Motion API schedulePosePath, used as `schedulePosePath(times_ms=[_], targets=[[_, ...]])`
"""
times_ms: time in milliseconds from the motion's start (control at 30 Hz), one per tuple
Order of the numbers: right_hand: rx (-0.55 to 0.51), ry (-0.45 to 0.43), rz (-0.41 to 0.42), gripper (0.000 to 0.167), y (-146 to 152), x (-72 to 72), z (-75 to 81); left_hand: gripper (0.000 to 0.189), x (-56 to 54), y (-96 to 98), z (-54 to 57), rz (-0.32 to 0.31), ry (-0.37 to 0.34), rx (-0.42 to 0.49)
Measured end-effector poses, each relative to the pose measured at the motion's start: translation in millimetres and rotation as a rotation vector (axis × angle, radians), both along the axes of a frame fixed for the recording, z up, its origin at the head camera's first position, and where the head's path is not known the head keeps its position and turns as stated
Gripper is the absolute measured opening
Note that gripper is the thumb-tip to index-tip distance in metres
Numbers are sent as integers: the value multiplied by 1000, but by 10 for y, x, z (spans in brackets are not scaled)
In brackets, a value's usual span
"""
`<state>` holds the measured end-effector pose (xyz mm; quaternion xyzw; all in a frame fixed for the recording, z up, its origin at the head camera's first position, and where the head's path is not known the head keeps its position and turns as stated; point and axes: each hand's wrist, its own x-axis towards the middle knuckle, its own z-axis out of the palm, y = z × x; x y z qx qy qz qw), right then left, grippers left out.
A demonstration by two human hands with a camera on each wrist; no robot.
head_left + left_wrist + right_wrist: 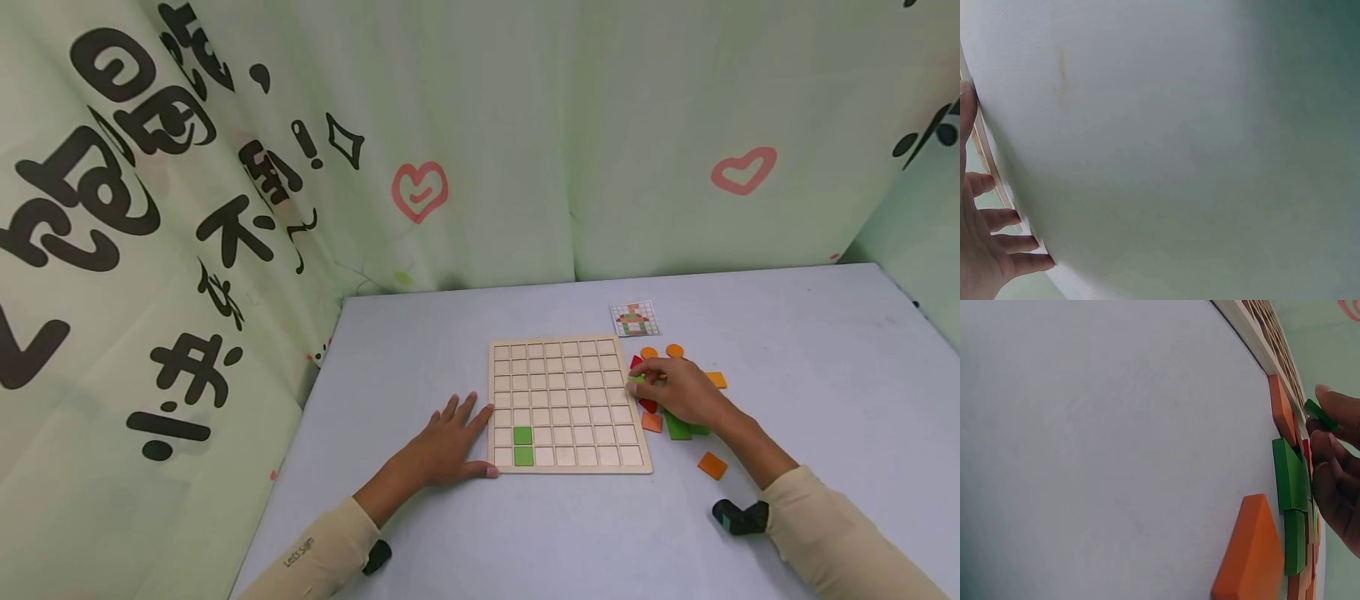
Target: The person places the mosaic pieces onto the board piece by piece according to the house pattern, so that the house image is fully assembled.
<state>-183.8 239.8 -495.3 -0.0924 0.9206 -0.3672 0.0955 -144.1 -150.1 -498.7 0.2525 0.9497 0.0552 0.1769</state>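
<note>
A wooden grid board (570, 469) lies flat on the table, with two green square tiles (522, 436) one above the other in its lower left cells. My left hand (447, 446) is spread at the board's left edge, fingers straight, thumb by the lower left corner. Near the board's right edge, my right hand (678, 390) pinches a small green tile (1320, 415) between thumb and fingers, above the loose pieces. Its other fingers are loosely bent.
Orange, red and green pieces lie beside the board, among them an orange tile (712, 466) nearer the front and a green one (677, 427). A small pattern card (634, 319) lies behind them. A printed curtain (487, 208) hangs beyond the table.
</note>
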Motion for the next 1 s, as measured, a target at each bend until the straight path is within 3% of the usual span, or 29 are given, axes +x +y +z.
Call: schedulePosePath(times_ms=[600, 1000], targets=[[-41, -10, 42, 36, -39, 78, 27, 99, 37, 28, -9, 6, -11, -2], [-45, 2, 68, 37, -139, 33, 39, 98, 22, -2, 21, -11, -9, 17]])
